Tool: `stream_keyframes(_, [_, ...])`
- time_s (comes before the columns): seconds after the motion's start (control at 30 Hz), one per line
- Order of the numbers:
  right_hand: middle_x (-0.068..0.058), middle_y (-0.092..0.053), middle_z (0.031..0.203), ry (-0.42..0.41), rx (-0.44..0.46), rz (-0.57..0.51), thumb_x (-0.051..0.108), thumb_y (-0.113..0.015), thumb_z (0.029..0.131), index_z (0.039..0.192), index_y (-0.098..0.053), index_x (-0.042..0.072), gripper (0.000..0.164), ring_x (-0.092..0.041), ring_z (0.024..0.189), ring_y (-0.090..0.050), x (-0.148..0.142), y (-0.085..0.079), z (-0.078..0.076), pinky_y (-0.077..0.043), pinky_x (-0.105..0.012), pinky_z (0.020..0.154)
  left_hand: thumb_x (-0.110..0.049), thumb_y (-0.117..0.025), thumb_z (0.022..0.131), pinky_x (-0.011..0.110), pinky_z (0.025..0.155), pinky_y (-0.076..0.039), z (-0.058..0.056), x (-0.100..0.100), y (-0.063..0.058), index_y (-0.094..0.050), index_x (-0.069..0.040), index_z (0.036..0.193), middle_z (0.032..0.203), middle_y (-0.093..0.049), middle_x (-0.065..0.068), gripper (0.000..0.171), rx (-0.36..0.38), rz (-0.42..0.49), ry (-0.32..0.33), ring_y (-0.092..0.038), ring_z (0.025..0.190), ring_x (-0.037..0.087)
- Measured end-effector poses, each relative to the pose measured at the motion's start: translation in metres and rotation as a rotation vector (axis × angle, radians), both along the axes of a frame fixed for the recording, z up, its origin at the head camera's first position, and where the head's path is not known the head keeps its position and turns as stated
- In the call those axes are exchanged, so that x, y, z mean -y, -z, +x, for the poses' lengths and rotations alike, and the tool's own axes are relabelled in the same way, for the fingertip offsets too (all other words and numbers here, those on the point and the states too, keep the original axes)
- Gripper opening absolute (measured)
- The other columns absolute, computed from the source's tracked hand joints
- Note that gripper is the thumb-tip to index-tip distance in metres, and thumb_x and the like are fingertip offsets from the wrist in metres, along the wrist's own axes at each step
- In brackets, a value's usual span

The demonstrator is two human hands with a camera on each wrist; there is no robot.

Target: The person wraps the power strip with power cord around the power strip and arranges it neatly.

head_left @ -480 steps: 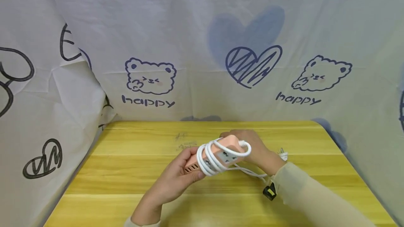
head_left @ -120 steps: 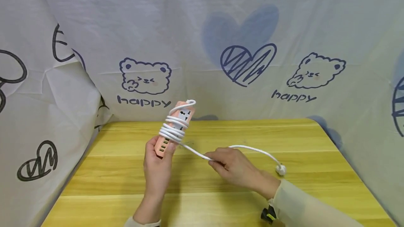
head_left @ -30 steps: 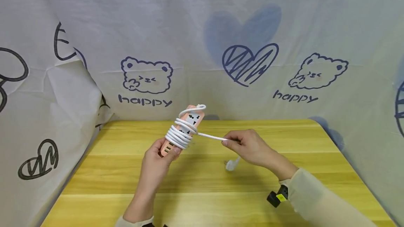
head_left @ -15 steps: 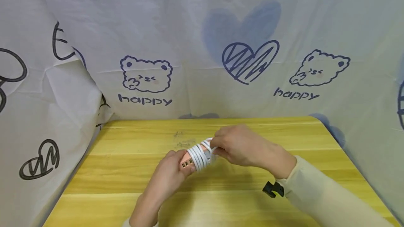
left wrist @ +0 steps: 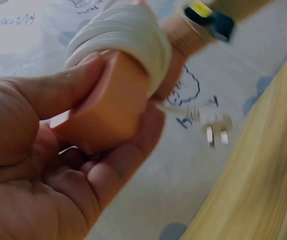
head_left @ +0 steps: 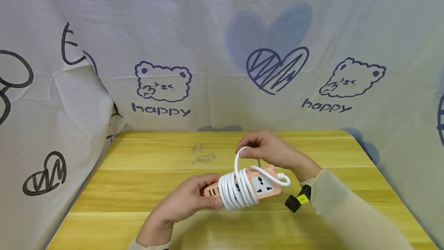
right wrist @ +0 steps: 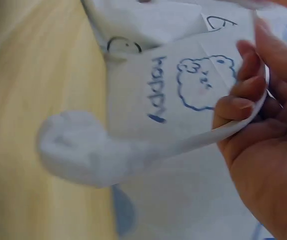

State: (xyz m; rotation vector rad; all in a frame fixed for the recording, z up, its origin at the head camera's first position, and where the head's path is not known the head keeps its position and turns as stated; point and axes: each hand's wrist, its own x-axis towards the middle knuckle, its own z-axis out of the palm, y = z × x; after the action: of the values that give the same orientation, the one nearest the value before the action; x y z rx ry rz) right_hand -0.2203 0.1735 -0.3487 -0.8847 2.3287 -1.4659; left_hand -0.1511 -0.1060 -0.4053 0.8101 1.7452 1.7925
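Observation:
A salmon-pink power strip [head_left: 261,185] with white sockets and USB slots is held above the table, tilted slightly upward to the right. My left hand [head_left: 184,200] grips its USB end, thumb in front and fingers behind. Several turns of white cord [head_left: 237,192] wrap the strip's middle. Over the strip, my right hand [head_left: 272,150] pinches the free cord between thumb and fingers, drawing it up in a loop. In the left wrist view the two-pin plug [left wrist: 214,121] hangs beyond the strip. The right wrist view shows that plug [right wrist: 76,147] blurred, dangling from the cord along my fingers.
A wooden table [head_left: 138,203] with yellow grain lies below both hands. Behind it hangs a white cloth [head_left: 215,99] printed with hearts and bears, and creased cloth hangs at the left. A black device [head_left: 295,203] with a yellow patch sits on my right wrist.
Since four seconds ago, the right hand has brought the outstretched cord up over the strip, and the plug has left the table. The strip has swung from steep to nearly level and moved right.

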Motion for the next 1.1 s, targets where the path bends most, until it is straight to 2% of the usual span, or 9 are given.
stream_keyframes(0.1, [0.001, -0.073, 0.089, 0.071, 0.098, -0.222, 0.014, -0.070, 0.103, 0.105, -0.079, 0.005, 0.013, -0.007, 0.072, -0.060, 0.005, 0.017, 0.006, -0.053, -0.022, 0.064, -0.004, -0.074, 0.097, 0.027, 0.084, -0.062, -0.001, -0.001, 0.001, -0.056, 0.013, 0.139, 0.112, -0.071, 0.005, 0.049, 0.010, 0.076, -0.028, -0.070, 0.097, 0.012])
stream_keyframes(0.23, [0.005, -0.069, 0.082, 0.144, 0.138, -0.398, 0.019, -0.066, 0.105, 0.106, -0.077, 0.023, 0.012, -0.006, 0.065, -0.057, 0.011, 0.034, 0.015, -0.050, -0.021, 0.058, -0.007, -0.075, 0.097, 0.028, 0.086, -0.062, -0.003, -0.002, 0.000, -0.053, 0.013, 0.142, 0.113, -0.070, 0.005, 0.054, 0.069, 0.108, -0.171, -0.071, 0.099, 0.013])
stream_keyframes(0.37, [0.004, -0.054, 0.071, 0.211, 0.148, -0.331, 0.028, -0.057, 0.111, 0.122, -0.070, 0.025, 0.018, -0.008, 0.055, -0.043, 0.018, 0.041, 0.020, -0.041, -0.022, 0.050, -0.002, -0.072, 0.097, 0.030, 0.090, -0.062, -0.003, -0.006, -0.002, -0.051, 0.013, 0.146, 0.117, -0.068, 0.010, 0.055, 0.125, 0.107, -0.332, -0.070, 0.101, 0.017])
stream_keyframes(0.5, [-0.001, -0.049, 0.068, 0.312, 0.266, -0.292, 0.023, -0.051, 0.112, 0.135, -0.065, 0.012, 0.029, -0.011, 0.055, -0.042, 0.024, 0.041, 0.022, -0.042, -0.025, 0.049, 0.006, -0.069, 0.096, 0.028, 0.087, -0.062, -0.003, -0.012, -0.005, -0.055, 0.007, 0.146, 0.119, -0.068, 0.017, 0.052, 0.150, 0.081, -0.503, -0.070, 0.100, 0.019])
stream_keyframes(0.63, [-0.003, -0.051, 0.071, 0.374, 0.333, -0.287, 0.013, -0.049, 0.111, 0.125, -0.066, 0.000, 0.026, -0.012, 0.058, -0.047, 0.025, 0.043, 0.022, -0.047, -0.025, 0.052, 0.004, -0.073, 0.095, 0.025, 0.079, -0.061, -0.002, -0.016, -0.006, -0.061, 0.000, 0.143, 0.118, -0.071, 0.018, 0.050, 0.112, 0.001, -0.640, -0.070, 0.096, 0.018])
stream_keyframes(0.77, [-0.006, -0.059, 0.084, 0.306, 0.379, -0.284, 0.008, -0.049, 0.109, 0.119, -0.060, -0.006, 0.021, -0.015, 0.070, -0.058, 0.027, 0.050, 0.024, -0.056, -0.028, 0.064, -0.003, -0.077, 0.094, 0.024, 0.073, -0.058, -0.005, -0.014, -0.004, -0.064, -0.003, 0.141, 0.114, -0.073, 0.016, 0.048, 0.041, -0.094, -0.741, -0.068, 0.092, 0.016])
stream_keyframes(0.87, [-0.006, -0.062, 0.089, 0.237, 0.406, -0.235, 0.008, -0.051, 0.108, 0.121, -0.058, -0.008, 0.021, -0.016, 0.079, -0.062, 0.029, 0.057, 0.027, -0.058, -0.031, 0.069, -0.006, -0.078, 0.094, 0.023, 0.074, -0.058, -0.007, -0.009, -0.001, -0.064, -0.006, 0.142, 0.117, -0.071, 0.015, 0.049, -0.008, -0.160, -0.823, -0.067, 0.095, 0.016])
stream_keyframes(0.97, [-0.004, -0.060, 0.084, 0.211, 0.344, -0.082, 0.011, -0.055, 0.107, 0.127, -0.059, -0.005, 0.026, -0.015, 0.073, -0.060, 0.031, 0.061, 0.031, -0.056, -0.030, 0.063, -0.012, -0.080, 0.094, 0.027, 0.072, -0.055, -0.008, -0.009, 0.004, -0.064, -0.009, 0.143, 0.113, -0.067, 0.013, 0.051, -0.142, -0.318, -0.904, -0.064, 0.091, 0.019])
stream_keyframes(1.1, [-0.004, -0.064, 0.087, 0.174, 0.017, 0.304, 0.011, -0.059, 0.102, 0.130, -0.065, 0.000, 0.031, -0.014, 0.068, -0.053, 0.030, 0.057, 0.034, -0.049, -0.031, 0.061, -0.015, -0.082, 0.091, 0.031, 0.064, -0.047, -0.008, -0.011, 0.009, -0.066, -0.008, 0.140, 0.102, -0.062, 0.011, 0.052, -0.333, -0.583, -0.948, -0.056, 0.080, 0.021])
